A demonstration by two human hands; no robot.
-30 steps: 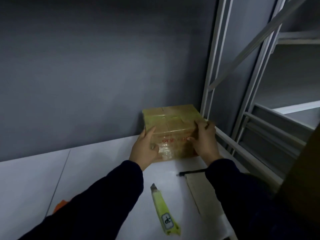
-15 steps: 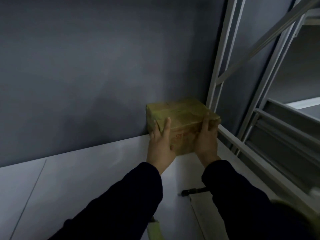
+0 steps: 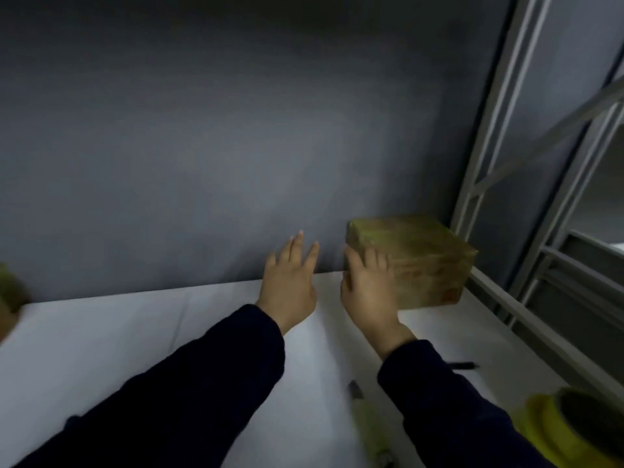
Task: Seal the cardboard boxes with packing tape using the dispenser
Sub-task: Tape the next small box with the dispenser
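Observation:
A small taped cardboard box [image 3: 418,261] stands on the white table [image 3: 135,339] against the grey wall, in the far right corner. My right hand [image 3: 368,292] lies flat with straight fingers against the box's near left corner. My left hand [image 3: 290,282] hovers open to the left of the box, apart from it, fingers spread toward the wall. A yellow roll of packing tape [image 3: 570,430] shows at the bottom right edge. A yellow-green utility knife [image 3: 368,430] lies on the table near me.
A grey metal shelf frame [image 3: 499,157] rises right of the box, with a rail along the table's right edge. A black pen [image 3: 464,365] lies behind my right sleeve. Another brownish box corner [image 3: 10,295] shows at the far left edge.
The box has been set down against the wall in the corner. My left hand has come off it and moved left. My right hand has shifted to the box's left corner.

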